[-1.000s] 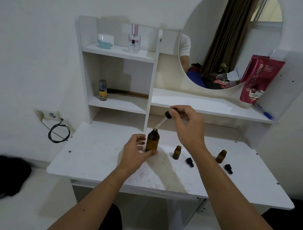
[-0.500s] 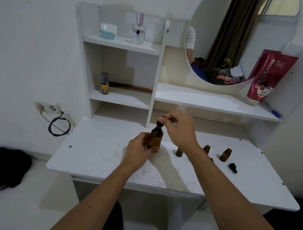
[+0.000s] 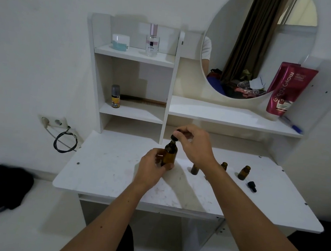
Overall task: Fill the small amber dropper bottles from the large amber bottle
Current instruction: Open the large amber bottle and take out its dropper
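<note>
White desk (image 3: pixel 114 173) w/ amber bottles (image 3: pixel 243 172), dropper cap (image 3: pixel 252 186).

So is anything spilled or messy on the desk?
No spill shows. One black dropper cap lies on its side on the desk, off its small bottle, which stands open. The desk top looks scuffed and smudged.

The big brown bottle (image 3: pixel 169 155) stands up straight, black dropper (image 3: pixel 174 137) on top. Three small brown bottles (image 3: pixel 195 168) stand to its right.
</note>
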A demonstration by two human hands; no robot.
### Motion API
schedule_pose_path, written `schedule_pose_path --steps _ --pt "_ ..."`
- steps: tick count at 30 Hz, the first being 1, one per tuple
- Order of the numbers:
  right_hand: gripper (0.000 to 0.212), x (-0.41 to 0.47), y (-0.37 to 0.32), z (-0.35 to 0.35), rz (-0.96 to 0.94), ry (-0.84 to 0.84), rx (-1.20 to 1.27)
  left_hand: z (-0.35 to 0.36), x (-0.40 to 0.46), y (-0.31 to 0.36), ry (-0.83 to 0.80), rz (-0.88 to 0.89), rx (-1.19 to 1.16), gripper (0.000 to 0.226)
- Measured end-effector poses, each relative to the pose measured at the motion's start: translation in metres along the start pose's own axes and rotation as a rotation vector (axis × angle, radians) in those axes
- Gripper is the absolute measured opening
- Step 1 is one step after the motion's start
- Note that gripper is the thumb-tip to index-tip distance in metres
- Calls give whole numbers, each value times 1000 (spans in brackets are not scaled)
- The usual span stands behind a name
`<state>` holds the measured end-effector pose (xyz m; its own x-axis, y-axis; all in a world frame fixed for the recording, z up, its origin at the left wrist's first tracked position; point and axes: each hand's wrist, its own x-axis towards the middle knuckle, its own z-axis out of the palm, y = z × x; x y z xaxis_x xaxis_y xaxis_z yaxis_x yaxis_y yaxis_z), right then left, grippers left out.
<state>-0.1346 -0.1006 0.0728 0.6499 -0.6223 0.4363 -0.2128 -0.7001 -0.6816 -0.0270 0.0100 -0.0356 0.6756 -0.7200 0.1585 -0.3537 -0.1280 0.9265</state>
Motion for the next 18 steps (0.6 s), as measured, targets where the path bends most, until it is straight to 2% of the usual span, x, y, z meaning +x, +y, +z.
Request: schedule_pose_path --steps 4,7,10,15,18 --pt "14 8 -15 -18 -41 63 44 0 -5 4 15 -28 -33 57" --pt "17 9 -22 -36 -97 147 50 -1 -14 4 97 -38 -57 59" --pt "17 5 -21 -52 -98 215 62 -1 -29 4 189 -52 -111 49" --pt "15 -16 -4 -75 -58 244 100 16 -48 12 115 -14 -114 34" --pt "15 -31 12 -84 -34 255 92 35 -53 19 20 8 -98 35"
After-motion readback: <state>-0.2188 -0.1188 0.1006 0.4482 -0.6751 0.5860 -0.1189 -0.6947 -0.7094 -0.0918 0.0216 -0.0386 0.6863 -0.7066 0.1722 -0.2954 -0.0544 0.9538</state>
